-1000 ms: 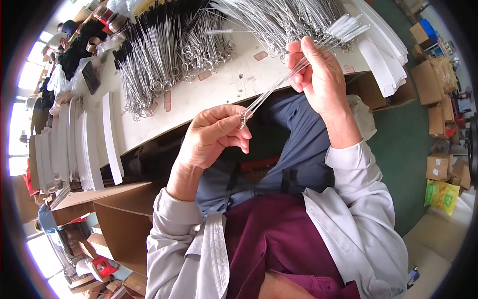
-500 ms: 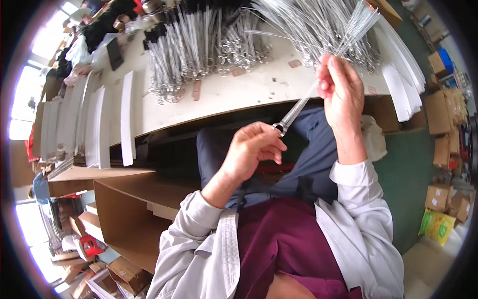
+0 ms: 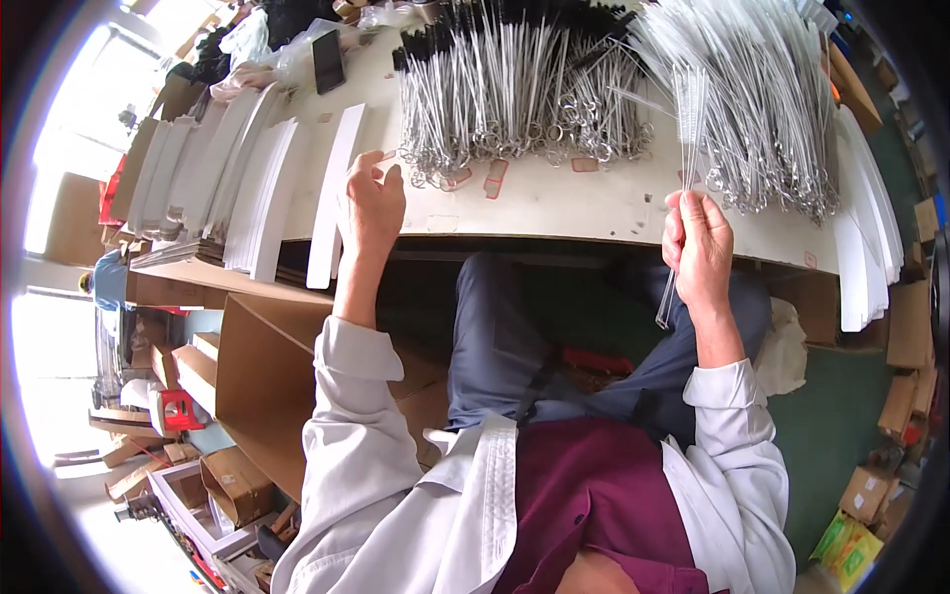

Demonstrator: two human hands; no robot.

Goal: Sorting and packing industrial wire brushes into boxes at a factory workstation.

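My right hand (image 3: 701,252) is closed around a small bundle of thin wire cleaning brushes (image 3: 691,124). Their pale bristled ends point up toward the table, and their looped wire ends hang below the fist. My left hand (image 3: 372,210) is at the right edge of a long white folded card strip (image 3: 334,198) on the table. Its fingers are bent, with thumb and forefinger apart and nothing visible between them. Whether it touches the strip I cannot tell. Black-tipped wire brushes (image 3: 485,99) lie in a pile ahead, and a larger pile of pale-bristled brushes (image 3: 762,109) lies at the right.
More white card strips (image 3: 262,198) stand in rows on the left, and others (image 3: 863,238) at the right table end. A dark phone (image 3: 328,61) lies at the back left. Below the table's left side is a large open cardboard box (image 3: 259,366).
My left hand has left the brushes' looped ends and moved left to the white strip. My right hand still holds the brushes, now turned more upright. The view has shifted.
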